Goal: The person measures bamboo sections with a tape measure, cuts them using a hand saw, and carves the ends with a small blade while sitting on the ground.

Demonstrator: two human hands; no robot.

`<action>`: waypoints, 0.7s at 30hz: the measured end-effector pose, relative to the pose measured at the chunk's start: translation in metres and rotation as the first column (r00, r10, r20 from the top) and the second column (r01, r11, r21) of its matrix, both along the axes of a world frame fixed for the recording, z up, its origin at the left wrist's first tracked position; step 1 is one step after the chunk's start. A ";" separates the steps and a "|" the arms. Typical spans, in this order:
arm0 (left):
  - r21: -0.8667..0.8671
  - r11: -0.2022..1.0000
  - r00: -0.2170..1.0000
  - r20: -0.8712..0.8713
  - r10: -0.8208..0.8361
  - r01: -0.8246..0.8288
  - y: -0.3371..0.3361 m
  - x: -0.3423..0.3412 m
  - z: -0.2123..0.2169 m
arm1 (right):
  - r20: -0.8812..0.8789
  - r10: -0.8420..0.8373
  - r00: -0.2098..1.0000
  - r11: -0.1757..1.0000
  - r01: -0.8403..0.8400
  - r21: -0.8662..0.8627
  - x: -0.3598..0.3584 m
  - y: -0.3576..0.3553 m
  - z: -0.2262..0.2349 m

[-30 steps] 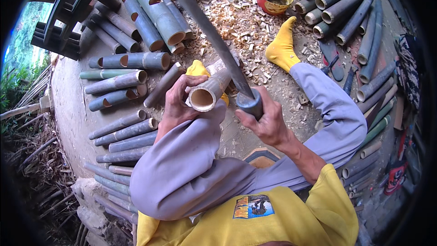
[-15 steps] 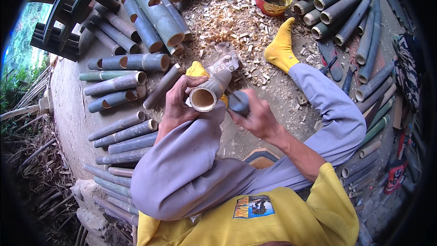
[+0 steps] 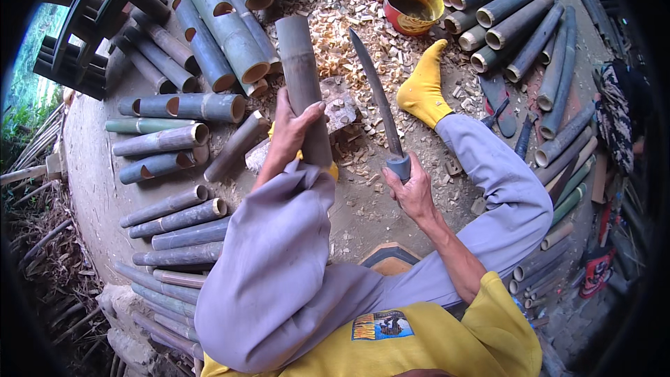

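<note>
A thick grey-green bamboo tube [image 3: 301,59] stands tilted up in front of me, its lower end beside my knee. My left hand [image 3: 296,126] is closed around its lower half, thumb across the front. In my right hand [image 3: 413,187] is a machete [image 3: 380,101], gripped by its grey-blue handle, with the long dark blade pointing up and away, apart from the tube. Beyond my left hand lies a wooden chopping block [image 3: 340,110], partly hidden by the tube.
Wood chips [image 3: 335,21] cover the ground ahead. Cut bamboo tubes, some notched [image 3: 183,105], lie in rows on the left. More tubes [image 3: 513,3] lie at the far right, near a red and yellow bucket [image 3: 413,5] holding dark liquid. My yellow-socked foot [image 3: 426,87] rests right of the machete.
The bamboo tube has swung from pointing its open end at me to standing upright. My right hand has drawn down and right, and the machete blade now shows in full.
</note>
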State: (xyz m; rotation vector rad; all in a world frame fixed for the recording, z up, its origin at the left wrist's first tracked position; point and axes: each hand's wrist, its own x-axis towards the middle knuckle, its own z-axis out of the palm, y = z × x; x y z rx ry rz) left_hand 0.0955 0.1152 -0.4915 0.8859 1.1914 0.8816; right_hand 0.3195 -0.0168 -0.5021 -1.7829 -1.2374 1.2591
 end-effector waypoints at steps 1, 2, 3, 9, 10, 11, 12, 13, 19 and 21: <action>0.072 0.997 0.998 -0.066 0.023 -0.018 0.002 -0.007 0.001 | -0.001 -0.001 1.000 1.000 0.001 -0.031 -0.001 0.001 0.001; 0.164 0.986 0.987 -0.163 0.012 0.015 0.005 -0.016 0.004 | -0.008 -0.004 1.000 0.999 0.003 -0.053 -0.001 0.005 0.002; 0.249 0.967 0.966 -0.259 0.010 0.056 0.007 -0.027 0.007 | -0.024 -0.004 1.000 0.998 0.002 -0.069 -0.002 0.008 0.003; -0.044 0.997 0.688 0.726 -0.008 0.058 0.003 -0.067 0.008 | -0.048 0.011 0.999 0.992 -0.017 -0.123 -0.007 0.011 -0.005; 0.015 0.992 0.720 0.690 0.081 -0.126 0.001 -0.065 0.002 | -0.037 0.018 0.999 0.993 -0.022 -0.118 -0.006 0.011 -0.008; 0.066 0.964 0.840 0.507 0.190 -0.258 0.000 -0.059 -0.003 | -0.027 0.024 0.999 0.993 -0.027 -0.113 -0.005 0.010 -0.013; 0.074 0.942 0.914 0.277 0.296 -0.328 0.006 -0.059 -0.012 | -0.017 0.030 0.999 0.994 -0.031 -0.107 -0.005 0.010 -0.016; 0.096 0.914 0.919 0.022 0.393 -0.393 0.012 -0.059 -0.020 | -0.016 0.035 0.999 0.996 -0.036 -0.087 -0.006 0.008 -0.016; 0.590 0.725 0.754 -0.277 0.595 -0.355 0.021 -0.059 0.070 | 0.038 0.114 0.993 0.992 -0.116 0.052 -0.011 0.014 0.002; 0.582 0.655 0.789 -0.035 0.613 -0.483 0.021 -0.050 0.090 | 0.001 0.166 0.986 0.986 -0.166 0.012 -0.012 0.021 -0.001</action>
